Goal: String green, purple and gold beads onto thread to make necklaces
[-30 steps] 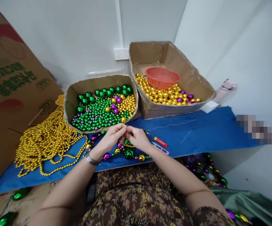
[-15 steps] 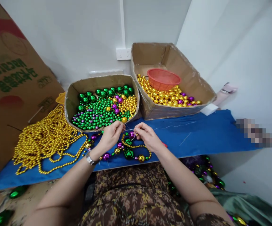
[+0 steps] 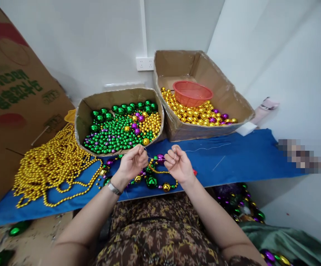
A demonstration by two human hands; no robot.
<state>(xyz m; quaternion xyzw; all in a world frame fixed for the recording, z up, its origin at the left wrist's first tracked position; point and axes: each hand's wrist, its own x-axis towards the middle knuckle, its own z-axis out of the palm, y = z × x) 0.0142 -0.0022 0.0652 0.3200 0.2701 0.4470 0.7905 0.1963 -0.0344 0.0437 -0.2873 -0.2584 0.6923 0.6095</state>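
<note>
My left hand [image 3: 132, 162] and my right hand [image 3: 178, 165] are both closed, each pinching an end of a thin pale thread [image 3: 156, 159] stretched tight between them above the blue cloth [image 3: 240, 155]. Under the hands lies a bead necklace [image 3: 152, 179] of purple, green and gold balls with a fine gold bead strand coiled on it. A purple bead [image 3: 160, 158] sits just behind the thread. The thread's tail [image 3: 205, 149] trails right across the cloth. A watch is on my left wrist.
A cardboard box of green, gold and purple beads [image 3: 121, 127] stands just behind my hands. A larger box [image 3: 202, 111] holds gold balls and a red basket [image 3: 192, 92]. Gold bead strands [image 3: 52, 162] are heaped at left. Finished necklaces [image 3: 240, 203] lie below the table at right.
My hands were together over the necklace; they have drawn apart and turned palms up, pulling the thread taut between them.
</note>
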